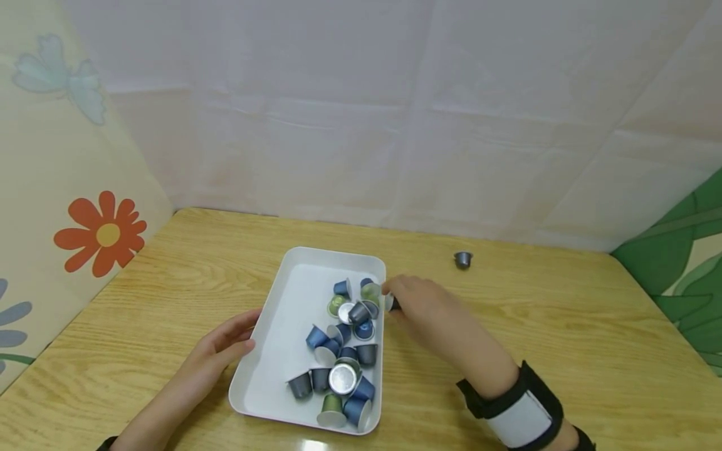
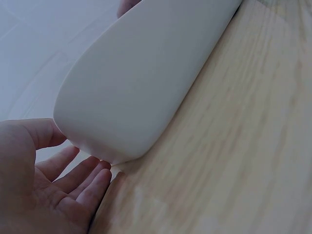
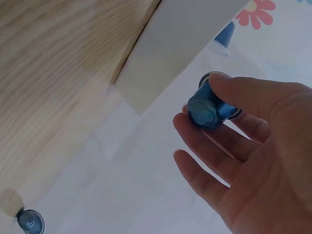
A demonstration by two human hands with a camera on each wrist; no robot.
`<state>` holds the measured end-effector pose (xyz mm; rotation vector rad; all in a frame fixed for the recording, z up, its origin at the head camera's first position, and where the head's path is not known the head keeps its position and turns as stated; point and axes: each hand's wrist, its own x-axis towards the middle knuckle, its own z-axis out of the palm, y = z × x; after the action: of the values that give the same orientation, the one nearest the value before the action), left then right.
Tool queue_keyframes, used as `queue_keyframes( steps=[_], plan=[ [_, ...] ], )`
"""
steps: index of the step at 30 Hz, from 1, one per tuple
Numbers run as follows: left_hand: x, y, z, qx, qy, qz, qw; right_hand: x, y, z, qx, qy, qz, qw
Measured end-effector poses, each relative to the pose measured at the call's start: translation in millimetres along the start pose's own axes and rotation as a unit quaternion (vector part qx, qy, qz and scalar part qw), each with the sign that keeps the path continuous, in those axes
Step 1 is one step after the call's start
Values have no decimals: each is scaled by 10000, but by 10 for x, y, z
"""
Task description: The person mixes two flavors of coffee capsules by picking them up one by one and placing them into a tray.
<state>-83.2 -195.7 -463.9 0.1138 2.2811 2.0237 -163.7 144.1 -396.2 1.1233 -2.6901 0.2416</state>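
Observation:
A white tray (image 1: pixel 282 326) lies on the table, with several blue, green, dark grey and silver-lidded coffee capsules (image 1: pixel 331 407) gathered along its right side. My left hand (image 1: pixel 217 351) holds the tray's left edge, thumb at the rim and fingers against the outer wall. In the left wrist view its fingertips (image 2: pixel 100 165) meet the wall low near the wood. Just outside the tray's right rim, my right hand (image 1: pixel 425 313) pinches one coffee capsule (image 3: pixel 204 112) between thumb and fingers. Blue in the right wrist view, that capsule is mostly covered by the hand in the head view.
One dark capsule (image 1: pixel 463 260) stands alone on the wooden table (image 1: pixel 536 313) toward the back right. A pale cloth (image 1: pixel 361 125) hangs behind the table. Flower-printed panels (image 1: pixel 107 235) border the left side, and a green leaf print (image 1: pixel 694 250) borders the right.

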Motion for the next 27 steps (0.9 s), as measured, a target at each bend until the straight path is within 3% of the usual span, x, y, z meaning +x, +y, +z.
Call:
queue_keyframes(
  steps=[10,27],
  plan=[
    [2,6,8,18,48,-23,10000,28,-193,15,-399,295,-848,9952],
    [2,7,6,-41,71,-156,9998,15,-393,67,-381,130,-1240,9915]
  ],
)
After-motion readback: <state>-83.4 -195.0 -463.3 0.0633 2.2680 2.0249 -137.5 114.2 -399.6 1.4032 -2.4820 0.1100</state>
